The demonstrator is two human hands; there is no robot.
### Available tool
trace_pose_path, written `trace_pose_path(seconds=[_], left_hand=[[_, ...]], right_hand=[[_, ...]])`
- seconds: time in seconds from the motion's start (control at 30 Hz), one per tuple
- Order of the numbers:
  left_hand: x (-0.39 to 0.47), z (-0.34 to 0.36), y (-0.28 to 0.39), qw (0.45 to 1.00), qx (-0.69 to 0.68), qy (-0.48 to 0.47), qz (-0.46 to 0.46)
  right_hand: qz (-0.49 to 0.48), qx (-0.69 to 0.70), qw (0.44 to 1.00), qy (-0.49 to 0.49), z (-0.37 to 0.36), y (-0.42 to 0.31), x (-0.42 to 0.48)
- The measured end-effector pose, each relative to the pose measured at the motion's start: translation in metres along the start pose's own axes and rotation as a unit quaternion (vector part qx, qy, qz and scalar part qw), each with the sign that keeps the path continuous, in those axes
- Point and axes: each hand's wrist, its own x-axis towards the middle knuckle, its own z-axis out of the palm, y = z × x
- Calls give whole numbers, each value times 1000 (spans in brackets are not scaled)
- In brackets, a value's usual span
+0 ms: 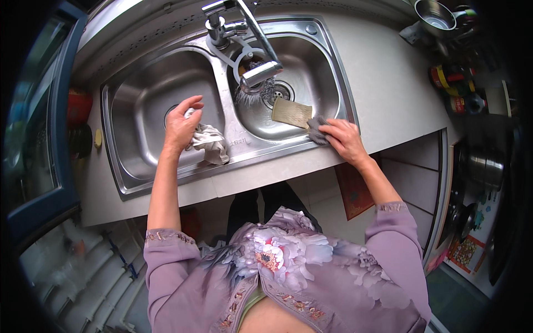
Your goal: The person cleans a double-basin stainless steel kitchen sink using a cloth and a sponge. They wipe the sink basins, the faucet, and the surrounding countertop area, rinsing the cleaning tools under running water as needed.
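Note:
My left hand [182,127] grips a crumpled off-white cloth [210,141] over the front right part of the left basin [145,83]. The cloth's lower end hangs by the divider and front rim. At the front edge of the right basin [320,62], my right hand [344,139] has its fingers on a bunched grey cloth [319,131]. A tan, textured scrubbing pad [292,113] lies in the right basin, against the grey cloth. Water runs from the chrome faucet [262,75] beside the drain [278,93].
A white holder ring [241,66] hangs at the faucet base. The pale countertop [387,91] surrounds the sink. Bottles [454,83] and a steel pot [435,16] stand at the right. A blue-framed window [68,104] swings in at the left, near a yellow piece of soap [98,138].

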Motion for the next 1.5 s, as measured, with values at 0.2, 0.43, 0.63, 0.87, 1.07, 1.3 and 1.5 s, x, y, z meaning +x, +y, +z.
trace_pose_path(seconds=[0.2, 0.43, 0.63, 0.87, 1.07, 1.3, 1.5], left_hand=[[-31, -38, -51, 979, -13, 191, -75], [-62, -40, -63, 960, 120, 247, -56], [-86, -28, -68, 943, 236, 229, -52], [-81, -25, -64, 938, 250, 237, -34], [-87, -28, -62, 943, 222, 248, -19], [-84, -26, -58, 941, 231, 247, -12], [-85, -26, -62, 942, 236, 236, -24]], right_hand=[[-54, 136, 989, -20, 51, -80, 36], [156, 327, 932, 22, 121, -120, 112], [100, 129, 984, 74, 121, -162, 102], [39, -30, 975, 215, 163, -143, 219], [28, 21, 993, 113, 150, -163, 156], [33, 5, 986, 166, 158, -153, 191], [114, -43, 967, 223, 172, -147, 248]])
